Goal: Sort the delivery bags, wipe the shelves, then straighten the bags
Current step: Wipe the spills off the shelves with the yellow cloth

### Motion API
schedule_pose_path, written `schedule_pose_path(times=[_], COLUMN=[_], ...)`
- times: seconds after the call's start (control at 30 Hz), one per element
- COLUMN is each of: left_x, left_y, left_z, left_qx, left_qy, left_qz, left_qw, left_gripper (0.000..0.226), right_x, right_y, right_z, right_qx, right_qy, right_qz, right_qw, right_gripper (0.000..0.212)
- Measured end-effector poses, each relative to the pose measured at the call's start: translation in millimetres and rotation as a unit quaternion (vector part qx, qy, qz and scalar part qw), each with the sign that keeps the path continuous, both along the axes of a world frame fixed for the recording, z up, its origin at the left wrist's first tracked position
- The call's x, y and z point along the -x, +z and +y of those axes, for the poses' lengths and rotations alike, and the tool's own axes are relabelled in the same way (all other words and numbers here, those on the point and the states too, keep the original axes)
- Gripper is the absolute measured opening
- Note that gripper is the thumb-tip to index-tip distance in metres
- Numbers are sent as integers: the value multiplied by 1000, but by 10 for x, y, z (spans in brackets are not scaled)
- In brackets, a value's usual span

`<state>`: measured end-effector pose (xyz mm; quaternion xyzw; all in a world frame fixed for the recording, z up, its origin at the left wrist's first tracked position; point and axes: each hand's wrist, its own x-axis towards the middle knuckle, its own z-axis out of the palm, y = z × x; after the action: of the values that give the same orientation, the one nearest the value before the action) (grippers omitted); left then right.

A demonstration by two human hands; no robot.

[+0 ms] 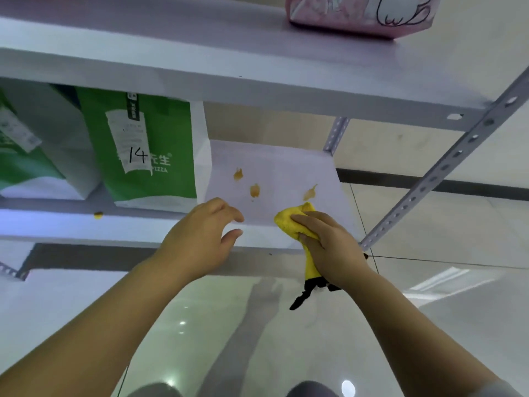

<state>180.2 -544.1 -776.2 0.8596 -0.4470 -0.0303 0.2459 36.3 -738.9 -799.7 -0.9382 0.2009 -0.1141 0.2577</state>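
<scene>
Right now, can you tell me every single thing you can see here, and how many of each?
shelves: two, white, one above the other
bags: two, green and white, left on the lower shelf; one marked 14
box: one, pink, upper shelf
stains: four, orange-brown, three on the lower shelf right of the bags, one on its front edge
cloth: one, yellow, on the lower shelf near the stains
floor: one, pale shiny tiles, below
left grip: one, bare, empty, over the shelf's front edge
right grip: one, bare, holding the cloth
</scene>
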Motion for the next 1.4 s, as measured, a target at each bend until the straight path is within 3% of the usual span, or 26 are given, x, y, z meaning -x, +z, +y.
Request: schedule_pose_path(times=[0.33, 0.67, 0.83, 0.97, 1.07, 1.13, 1.23, 1.4], left_x=[-182, -480, -570, -534, -539, -558, -563, -504], left_y=[-206, -615, -1001, -1222, -1267, -1267, -1287, -1303], left_z=[-200, -775, -1076, -1061, -997, -976, -991, -1089], left_qx=[5, 0, 37, 23, 1, 0, 4, 18], left_qy=[11, -14, 11, 16, 17, 23, 28, 11], left_qz=[58, 132, 106, 104, 93, 82, 73, 81], left_qw=[998, 991, 994, 994, 996, 996, 997, 997], left_gripper=[23, 21, 20, 22, 24, 24, 25, 25], right_x=[-410, -722, -851, -818, -870, -904, -933, -876], right_y=[-340, -574, -1013, -1171, -1166, -1141, -1105, -1061], right_z=[-86, -358, -494, -536, -528, -566, -665, -713], right_qx=[-61, -31, -88, -36, -36, -70, -167, -220], right_qy=[-6, -83, -73, -161, -184, -197, -214, -193], right_qz=[54, 77, 96, 171, 174, 156, 129, 99], right_qw=[997, 993, 989, 971, 967, 965, 954, 951], right_gripper=[37, 40, 59, 71, 78, 74, 52, 43])
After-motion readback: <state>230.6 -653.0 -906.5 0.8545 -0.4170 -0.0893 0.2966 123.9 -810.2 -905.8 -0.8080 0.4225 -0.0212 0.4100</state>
